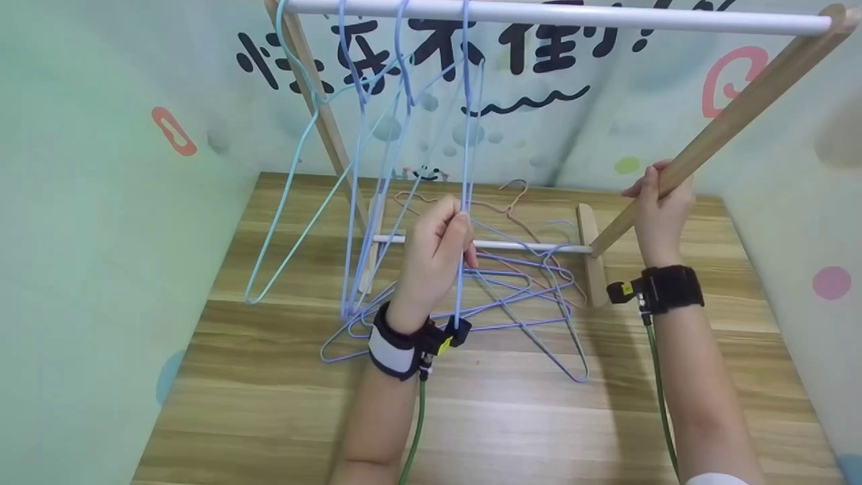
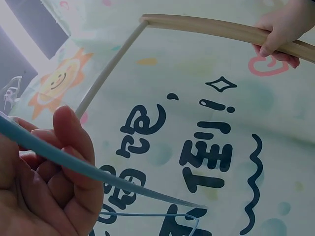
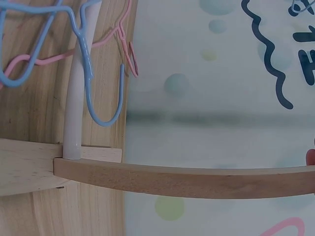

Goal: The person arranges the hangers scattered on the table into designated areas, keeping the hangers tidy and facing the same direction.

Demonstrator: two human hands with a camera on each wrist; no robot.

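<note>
My left hand [image 1: 436, 252] is curled at the side of a blue clothes hanger [image 1: 466, 145] that hangs by its hook from a white rail [image 1: 552, 13]. In the left wrist view the blue hanger bar crosses in front of the palm and curled fingers [image 2: 81, 184]. Over on the right, my right hand [image 1: 663, 215] grips the rack's wooden post [image 1: 747, 104] partway up. Only a fingertip [image 3: 310, 157] of it shows at the right wrist view's edge. Left of the held hanger, two more blue hangers [image 1: 357, 168] and a teal hanger [image 1: 286, 188] hang on the rail.
Several blue hangers [image 1: 572, 343] lie in a tangled pile on the wood-grain surface [image 1: 512, 431], below the left hand. A pink hanger [image 1: 522, 199] lies behind them. A low white crossbar [image 1: 559, 248] joins the rack's wooden feet [image 1: 592, 269]. Printed walls [image 1: 101, 168] stand around.
</note>
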